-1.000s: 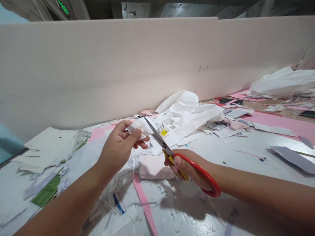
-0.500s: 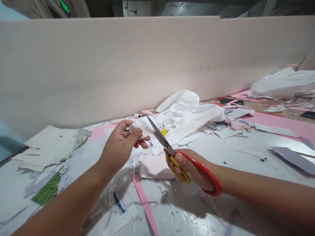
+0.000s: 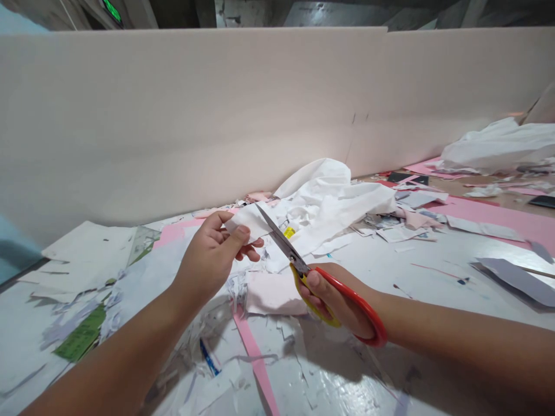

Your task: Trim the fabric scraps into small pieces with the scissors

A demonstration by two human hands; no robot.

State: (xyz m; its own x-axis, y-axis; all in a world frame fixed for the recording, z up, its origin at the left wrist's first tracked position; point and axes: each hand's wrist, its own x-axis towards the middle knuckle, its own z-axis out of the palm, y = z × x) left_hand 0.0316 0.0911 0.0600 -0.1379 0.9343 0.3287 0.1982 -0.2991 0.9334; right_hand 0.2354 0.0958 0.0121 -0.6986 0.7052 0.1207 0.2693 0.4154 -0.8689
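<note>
Pale foam-board wall [image 3: 217, 115] runs behind a desk [image 3: 433, 277] littered with paper offcuts [image 3: 403, 231] and pink card [image 3: 489, 216]. Before a crumpled white paper heap [image 3: 329, 196], the left hand [image 3: 208, 257] pinches a scrap of white paper [image 3: 247, 222] between thumb and fingers, lifting it off the litter so its edge meets the blades. The right hand [image 3: 333, 300] clamps red-and-yellow scissors [image 3: 284, 245], tips pointing forward across the scrap. The hands are apart, bridged only by paper and blades.
</note>
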